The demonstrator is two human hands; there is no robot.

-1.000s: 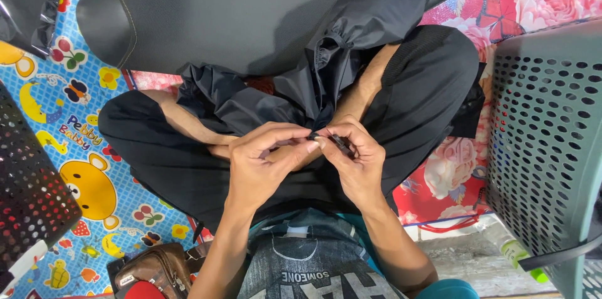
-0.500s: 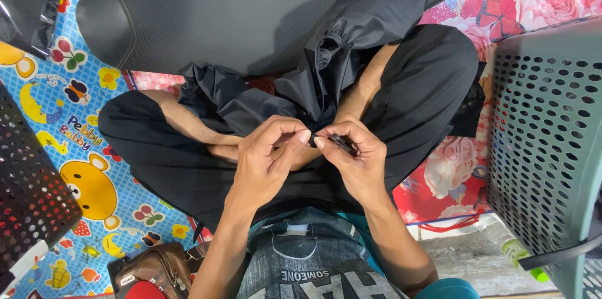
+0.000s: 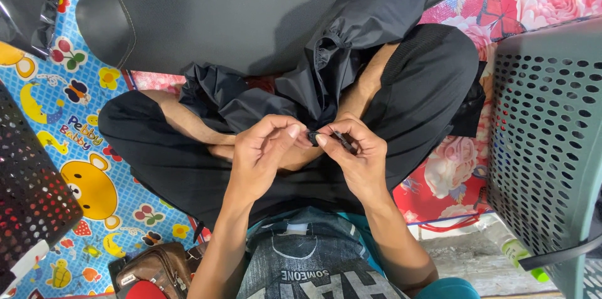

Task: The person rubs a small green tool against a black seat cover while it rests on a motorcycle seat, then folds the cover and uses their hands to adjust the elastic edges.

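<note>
Since a moment ago the left hand (image 3: 263, 151) has edged in; its fingers now pinch the small black part (image 3: 312, 137) with the right hand (image 3: 354, 154), just below the garment (image 3: 326, 67) (over the lap). Such a fingertip grip could let it slip into the folds.

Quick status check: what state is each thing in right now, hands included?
Left hand: pinching a small black part.
Right hand: pinching the same part.
Small black part: held between both hands.
Black garment: crumpled, draped over the lap.
Grey basket: upright.
Brown bag: closed.
</note>
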